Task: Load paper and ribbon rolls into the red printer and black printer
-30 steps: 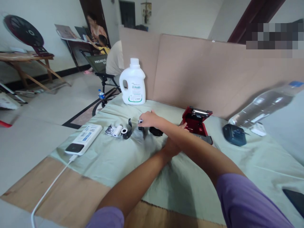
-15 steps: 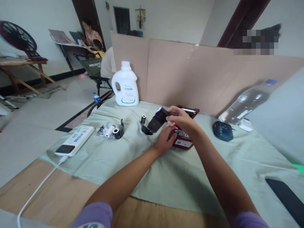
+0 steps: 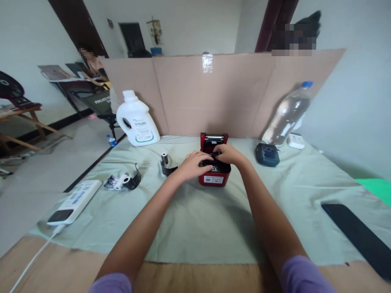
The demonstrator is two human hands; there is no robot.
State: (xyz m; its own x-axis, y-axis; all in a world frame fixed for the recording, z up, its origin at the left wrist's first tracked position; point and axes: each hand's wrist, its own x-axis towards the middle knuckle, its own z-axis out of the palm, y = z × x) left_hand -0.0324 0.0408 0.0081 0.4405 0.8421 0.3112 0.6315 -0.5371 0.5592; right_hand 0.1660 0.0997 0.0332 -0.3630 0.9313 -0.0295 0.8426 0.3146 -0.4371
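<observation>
red printer, lid up, both hands curled on a black part inside, paper roll just left

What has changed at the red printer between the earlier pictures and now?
The black roll piece that the right hand lifted half a second ago has come down onto the open red printer. Both hands now rest on it, the left hand beside the right. The white jug and power bank stayed put.

A home room: tiled floor, folding chair, standing fan.
</observation>
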